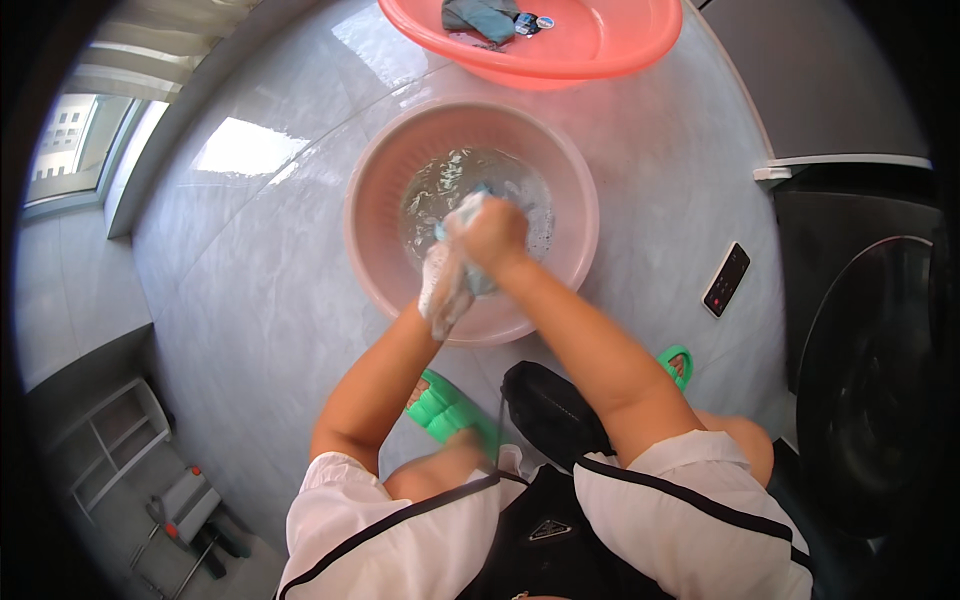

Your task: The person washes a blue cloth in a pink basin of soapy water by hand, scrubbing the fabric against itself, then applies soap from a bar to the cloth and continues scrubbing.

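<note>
Over a round pale pink basin (365, 215), both my hands come together on a bunched wet cloth (482, 281). Light blue patches of it show, with white suds on them. My right hand (493, 238) is closed in a fist around the cloth. My left hand (450, 285) is coated in foam and presses against the same cloth, closed on it; motion smears its fingers and the right hand partly covers them. Beneath the hands, cloudy water (430, 200) with bubbles lies in the basin.
Beyond the basin stands a coral pink tub (600, 65) holding grey-blue cloth (485, 20). A remote control (726, 280) lies on the grey tiled floor (250, 270). At right is a dark front-loading machine (870, 380). A folded step stool (190, 500) is at lower left. Green slippers (445, 410) flank a black bag (550, 410).
</note>
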{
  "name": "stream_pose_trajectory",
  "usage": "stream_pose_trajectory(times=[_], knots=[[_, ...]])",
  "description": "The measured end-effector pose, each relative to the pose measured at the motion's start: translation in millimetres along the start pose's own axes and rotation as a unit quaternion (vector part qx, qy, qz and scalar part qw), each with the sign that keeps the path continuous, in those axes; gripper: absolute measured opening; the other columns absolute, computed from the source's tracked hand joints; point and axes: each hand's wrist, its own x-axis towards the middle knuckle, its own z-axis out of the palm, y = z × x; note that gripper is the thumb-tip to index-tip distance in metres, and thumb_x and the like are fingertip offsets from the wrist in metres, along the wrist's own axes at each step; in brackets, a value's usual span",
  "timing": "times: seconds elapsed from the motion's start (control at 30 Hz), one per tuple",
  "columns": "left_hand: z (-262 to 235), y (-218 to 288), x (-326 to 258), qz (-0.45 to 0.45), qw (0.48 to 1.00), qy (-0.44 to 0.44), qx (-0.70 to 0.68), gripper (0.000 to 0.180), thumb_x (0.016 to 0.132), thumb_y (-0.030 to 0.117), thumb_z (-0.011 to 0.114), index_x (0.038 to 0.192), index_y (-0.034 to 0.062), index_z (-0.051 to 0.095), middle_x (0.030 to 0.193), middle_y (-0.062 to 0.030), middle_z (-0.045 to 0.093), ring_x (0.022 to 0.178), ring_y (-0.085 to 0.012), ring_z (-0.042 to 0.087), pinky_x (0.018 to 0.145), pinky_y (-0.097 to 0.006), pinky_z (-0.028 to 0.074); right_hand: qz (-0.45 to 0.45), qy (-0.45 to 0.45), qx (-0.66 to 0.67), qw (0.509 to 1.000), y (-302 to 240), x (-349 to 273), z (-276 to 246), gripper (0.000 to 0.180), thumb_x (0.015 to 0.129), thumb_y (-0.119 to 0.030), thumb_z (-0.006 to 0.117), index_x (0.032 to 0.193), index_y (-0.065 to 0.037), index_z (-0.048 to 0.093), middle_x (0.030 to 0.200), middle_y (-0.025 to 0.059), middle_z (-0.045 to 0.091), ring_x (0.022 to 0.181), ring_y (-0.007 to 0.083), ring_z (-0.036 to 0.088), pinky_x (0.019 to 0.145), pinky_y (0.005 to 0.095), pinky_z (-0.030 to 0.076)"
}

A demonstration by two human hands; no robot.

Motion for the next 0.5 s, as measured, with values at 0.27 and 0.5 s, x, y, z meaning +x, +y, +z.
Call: stream_pose_trajectory(times=[0.27, 0.5], knots=[[-62, 24, -6, -0.195, 0.832, 0.016, -0.519, 0.038, 0.112, 0.026, 0.066, 0.138, -0.0006, 0.071, 0.136, -0.0175, 0.078, 0.125, -0.0329, 0.076, 0.109, -0.047, 0.061, 0.005, 0.039, 0.030, 0.999, 16, 3, 16, 0.032, 0.091, -0.040, 0.084, 0.095, -0.008, 0.084, 0.089, 0.0216, 0.080, 0.083, 0.0437, 0.078, 0.079, 0.0504, 0.063], [-70, -35, -2, -0.264, 0.474, 0.079, -0.836, 0.042, 0.122, 0.037, 0.054, 0.140, 0.0021, 0.067, 0.136, -0.0156, 0.077, 0.126, -0.0338, 0.074, 0.113, -0.055, 0.061, 0.088, -0.034, 0.417, 0.904, 39, -12, 6, 0.031, 0.107, -0.030, 0.075, 0.111, 0.000, 0.083, 0.107, 0.0102, 0.084, 0.102, 0.0221, 0.077, 0.099, 0.0390, 0.059]])
